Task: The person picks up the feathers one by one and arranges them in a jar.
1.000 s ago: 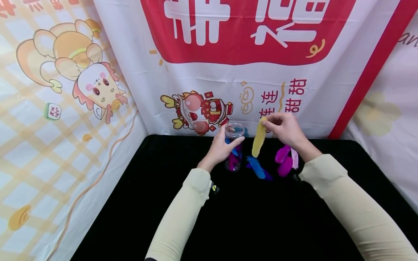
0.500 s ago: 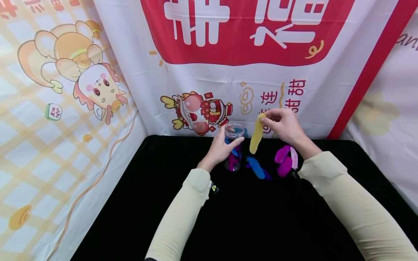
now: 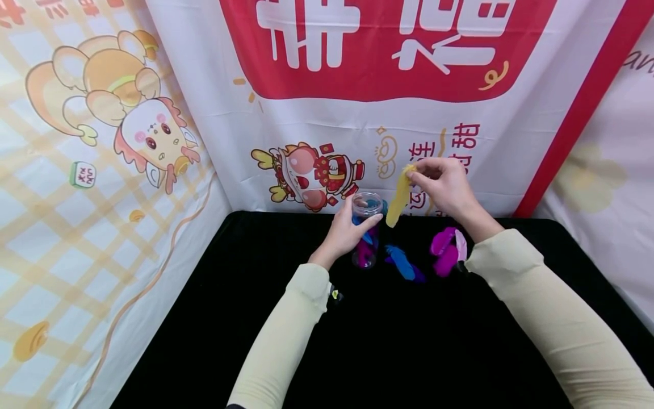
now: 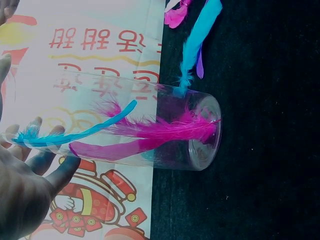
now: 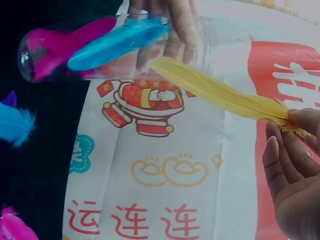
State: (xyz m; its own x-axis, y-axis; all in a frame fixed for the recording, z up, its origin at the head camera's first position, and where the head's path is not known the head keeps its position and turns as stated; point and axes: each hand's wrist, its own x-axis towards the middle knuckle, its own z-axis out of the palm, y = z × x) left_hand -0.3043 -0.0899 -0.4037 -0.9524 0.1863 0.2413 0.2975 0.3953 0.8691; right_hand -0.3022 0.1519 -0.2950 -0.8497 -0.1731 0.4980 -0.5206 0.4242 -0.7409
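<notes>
My left hand (image 3: 343,232) grips a clear plastic jar (image 3: 367,205) near its open mouth and holds it upright. Inside the jar are pink feathers (image 4: 165,131) and a blue feather (image 4: 82,129). Between thumb and fingers my right hand (image 3: 443,183) pinches a yellow feather (image 3: 398,196) by its fluffy end. The feather hangs tip down, just right of the jar's mouth in the head view. In the right wrist view the tip of the yellow feather overlaps the jar near its mouth, with the right hand (image 5: 295,170) at the other end.
A blue feather (image 3: 401,263) lies over a purple one (image 3: 419,276) on the black tabletop (image 3: 398,341), right of the jar. Farther right are magenta feathers (image 3: 447,260) and a pale pink one (image 3: 461,245). A printed cloth backdrop (image 3: 225,113) rises behind the table.
My right hand has risen and shifted slightly left, bringing the yellow feather's lower tip up beside the jar's mouth. The left hand and jar have stayed in place.
</notes>
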